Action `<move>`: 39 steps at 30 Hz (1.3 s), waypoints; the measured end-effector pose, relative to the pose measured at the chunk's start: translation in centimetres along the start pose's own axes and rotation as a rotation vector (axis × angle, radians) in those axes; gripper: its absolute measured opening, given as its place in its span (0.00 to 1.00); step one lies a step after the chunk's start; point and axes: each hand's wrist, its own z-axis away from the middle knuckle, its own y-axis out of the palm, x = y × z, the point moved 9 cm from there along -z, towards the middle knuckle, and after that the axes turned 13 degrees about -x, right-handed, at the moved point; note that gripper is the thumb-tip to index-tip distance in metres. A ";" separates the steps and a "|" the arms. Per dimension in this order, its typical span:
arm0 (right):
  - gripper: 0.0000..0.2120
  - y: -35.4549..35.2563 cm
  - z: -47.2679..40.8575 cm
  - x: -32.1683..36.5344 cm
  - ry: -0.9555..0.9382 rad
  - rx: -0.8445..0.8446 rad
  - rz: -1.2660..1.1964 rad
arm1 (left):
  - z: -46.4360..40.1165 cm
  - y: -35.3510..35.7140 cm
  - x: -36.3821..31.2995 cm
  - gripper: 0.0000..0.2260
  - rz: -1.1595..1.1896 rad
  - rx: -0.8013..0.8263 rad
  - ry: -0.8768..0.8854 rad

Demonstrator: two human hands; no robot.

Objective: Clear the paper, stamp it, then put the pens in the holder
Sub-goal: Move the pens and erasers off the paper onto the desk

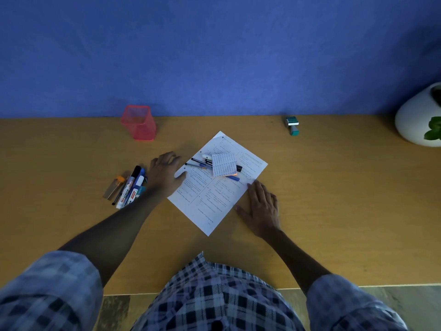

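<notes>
Printed paper (211,187) lay tilted on the wooden desk (322,199), with pens (199,163), a small note card (223,164) and a binder clip (239,168) on it. My left hand (164,173) rested open at its left edge, gripping nothing. My right hand (262,206) lay flat and empty beside its right edge. Markers (132,187) sat left; pink holder (139,122) and stamp (292,125) stood behind.

Wooden desk (334,211) against blue wall (214,44), printed paper (210,199) at centre with pens (199,163) and small card (224,164) on top, left hand (164,174) flat at its 9 o'clock edge, right hand (263,207) flat at 4 o'clock, markers (132,187) at 9, pink holder (139,123) at 11, stamp (292,125) at 1, white pot (420,118) at 2.
</notes>
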 end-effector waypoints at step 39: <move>0.39 -0.7 0.3 0.4 0.022 -0.022 -0.063 | -2.7 5.0 -4.4 0.20 -0.153 0.081 0.039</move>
